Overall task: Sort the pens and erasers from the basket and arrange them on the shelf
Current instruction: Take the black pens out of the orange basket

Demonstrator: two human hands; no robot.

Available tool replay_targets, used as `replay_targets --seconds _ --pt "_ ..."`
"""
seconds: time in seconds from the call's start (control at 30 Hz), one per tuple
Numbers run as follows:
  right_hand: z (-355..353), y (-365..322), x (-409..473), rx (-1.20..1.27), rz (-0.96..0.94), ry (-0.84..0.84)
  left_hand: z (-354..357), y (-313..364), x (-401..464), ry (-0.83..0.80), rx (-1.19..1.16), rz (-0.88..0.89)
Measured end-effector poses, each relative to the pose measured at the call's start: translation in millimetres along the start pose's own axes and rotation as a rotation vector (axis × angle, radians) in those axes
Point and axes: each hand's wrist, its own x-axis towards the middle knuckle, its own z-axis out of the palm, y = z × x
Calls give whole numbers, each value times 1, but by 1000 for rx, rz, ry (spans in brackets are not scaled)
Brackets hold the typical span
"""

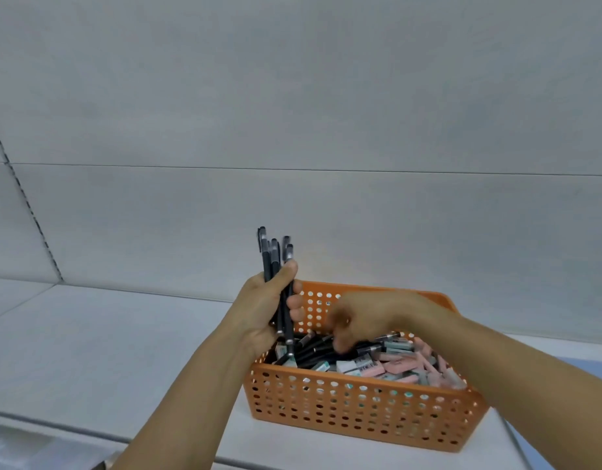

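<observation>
An orange perforated basket (360, 412) stands on the white shelf (106, 351), holding several black pens (321, 354) and pink and pale green erasers (404, 368). My left hand (262, 310) grips an upright bundle of several black pens (275, 256) over the basket's left end. My right hand (364, 317) reaches down into the basket, fingers curled among the loose pens; it is blurred, and whether it holds a pen is unclear.
The shelf's white back panel (326, 113) rises behind the basket, with a slotted upright (25, 198) at the left. The shelf surface stretches left of the basket, and its front edge (55, 427) runs along the bottom left.
</observation>
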Motion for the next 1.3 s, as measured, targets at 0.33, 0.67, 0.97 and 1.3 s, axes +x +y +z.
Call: replay_targets --seconds 0.33,0.67,0.97,1.3 --pt "-3 4 -9 -167 -177 287 -11 5 -2 0 -118 -34" --pt "20 -22 -36 88 -718 1175 18 -5 -9 -38 -425 -105" --pt "41 -34 -47 130 -683 1168 18 0 -11 -67 -404 -27" --pt "46 -77 -35 1958 -193 899 40 -4 -25 19 -441 181"
